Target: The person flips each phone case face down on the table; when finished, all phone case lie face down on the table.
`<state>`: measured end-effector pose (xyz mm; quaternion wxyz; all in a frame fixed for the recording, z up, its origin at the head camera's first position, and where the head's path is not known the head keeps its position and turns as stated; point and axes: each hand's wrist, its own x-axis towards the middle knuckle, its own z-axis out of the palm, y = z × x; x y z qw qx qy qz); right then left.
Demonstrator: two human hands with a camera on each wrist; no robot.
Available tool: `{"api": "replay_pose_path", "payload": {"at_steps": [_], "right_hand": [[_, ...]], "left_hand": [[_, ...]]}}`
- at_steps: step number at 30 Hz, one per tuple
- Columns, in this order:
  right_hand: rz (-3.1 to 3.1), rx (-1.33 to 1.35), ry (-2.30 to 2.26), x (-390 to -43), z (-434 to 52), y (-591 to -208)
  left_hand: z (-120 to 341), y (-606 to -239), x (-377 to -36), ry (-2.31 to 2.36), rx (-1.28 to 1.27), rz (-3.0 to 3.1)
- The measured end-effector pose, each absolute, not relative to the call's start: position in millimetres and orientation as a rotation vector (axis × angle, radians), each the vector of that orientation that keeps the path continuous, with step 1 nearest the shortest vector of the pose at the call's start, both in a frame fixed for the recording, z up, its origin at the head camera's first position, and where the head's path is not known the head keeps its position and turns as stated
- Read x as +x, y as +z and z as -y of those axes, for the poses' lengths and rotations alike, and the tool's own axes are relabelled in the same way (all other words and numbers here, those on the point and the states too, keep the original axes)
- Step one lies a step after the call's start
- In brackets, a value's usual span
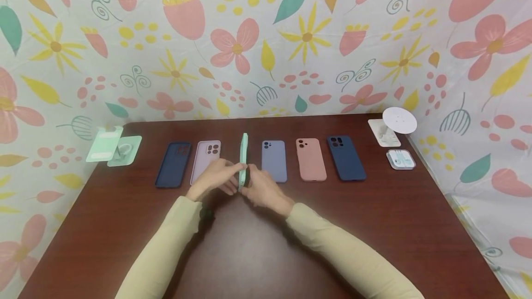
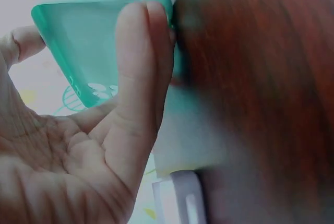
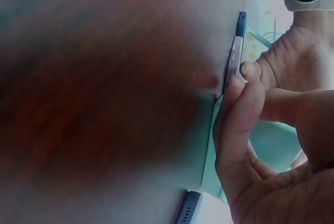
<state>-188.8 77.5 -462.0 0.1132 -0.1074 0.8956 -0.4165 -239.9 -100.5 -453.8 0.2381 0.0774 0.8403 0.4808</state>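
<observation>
A mint green phone case (image 1: 244, 149) stands on its long edge between both hands, seen nearly side-on in the head view. In the left wrist view its hollow inside (image 2: 83, 31) and the end with port cutouts face the camera. My left hand (image 1: 216, 176) holds it from the left, thumb and fingers on either side. From the right, my right hand (image 1: 266, 190) pinches the near end, its fingertips (image 3: 250, 98) at the corner of the case. Beside the left hand lies a lilac phone case (image 1: 201, 158); a grey-blue phone case (image 1: 274, 163) lies beyond the right hand.
A navy phone case (image 1: 170, 170) lies at the row's left, a pink one (image 1: 311, 160) and a dark blue one (image 1: 347, 158) at its right. A mint stand (image 1: 104, 144), a white stand (image 1: 399, 120) and boxed earphones (image 1: 401, 159) sit toward the table's sides. Patterned cloth (image 1: 237, 82) rises behind.
</observation>
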Motion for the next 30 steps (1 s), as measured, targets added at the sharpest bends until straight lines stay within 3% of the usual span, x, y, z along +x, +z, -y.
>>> {"api": "replay_pose_path", "payload": {"at_steps": [30], "right_hand": [[-2.582,-0.265,-1.093,-193,-76,-462]], "left_hand": [[134,-437,-242,1.534,0.085,-2.171]]}}
